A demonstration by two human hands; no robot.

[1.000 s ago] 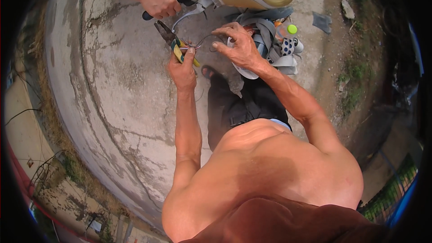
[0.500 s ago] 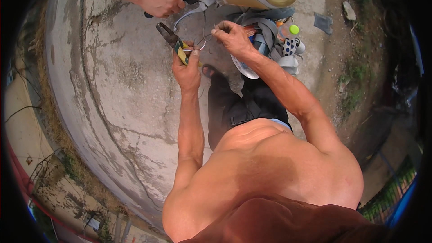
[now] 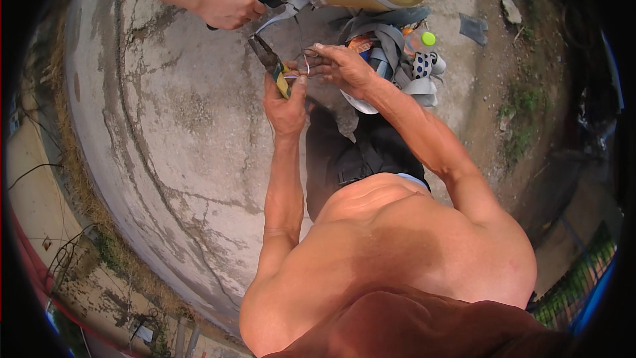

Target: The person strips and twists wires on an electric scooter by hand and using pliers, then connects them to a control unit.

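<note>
Gripping yellow-handled pliers (image 3: 272,63), your left hand (image 3: 286,107) is curled; just beside it, your right hand (image 3: 351,71) is at a thin wire (image 3: 307,65), pinch not determinable.

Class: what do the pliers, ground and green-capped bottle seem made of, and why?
Pliers: probably steel, from the dull dark head; yellow-green grips look plastic or rubber. Ground: apparently concrete, matt, grey and cracked. Bottle: looks see-through, likely plastic, possibly glass.
</note>
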